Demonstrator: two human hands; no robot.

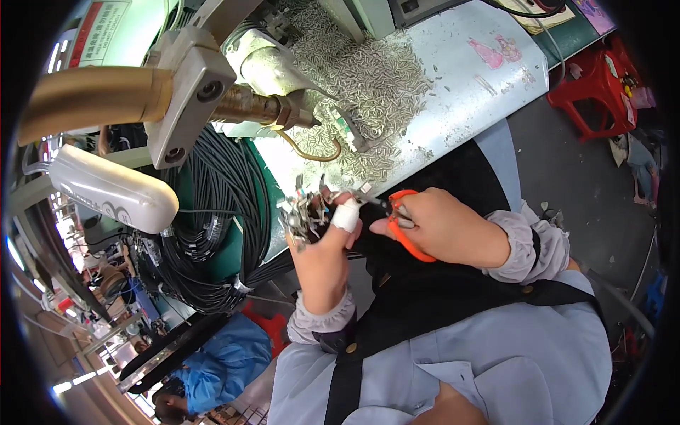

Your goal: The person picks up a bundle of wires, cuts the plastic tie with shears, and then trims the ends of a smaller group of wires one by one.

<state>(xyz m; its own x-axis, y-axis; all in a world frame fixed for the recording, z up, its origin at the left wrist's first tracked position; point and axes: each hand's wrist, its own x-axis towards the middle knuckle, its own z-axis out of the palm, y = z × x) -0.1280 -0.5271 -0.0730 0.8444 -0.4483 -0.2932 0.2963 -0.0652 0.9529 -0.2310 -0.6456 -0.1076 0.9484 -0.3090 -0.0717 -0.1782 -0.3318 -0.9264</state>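
Note:
My left hand [320,258], with white tape [346,215] round one digit, is closed on a bunch of small metal-ended connectors [303,218]. Their ends stick out in several directions above the fingers. In my right hand [450,225] is a pair of pliers with orange handles [418,249]. The fingers wrap round the handles, and the tool's jaws point left at my left fingertips. A small pale piece [365,188] shows beside the jaws; whether they grip it, I cannot tell. Both hands are over my dark apron, at the near edge of the pale worktop [467,92].
Small metal pieces [382,78] lie heaped on the worktop. A machine arm with a brass nozzle [244,106] and a white rounded unit [113,188] reach in from the left. Black cable coils [212,212] hang beside them. A red stool [591,99] stands right; a person in blue [227,361] sits lower left.

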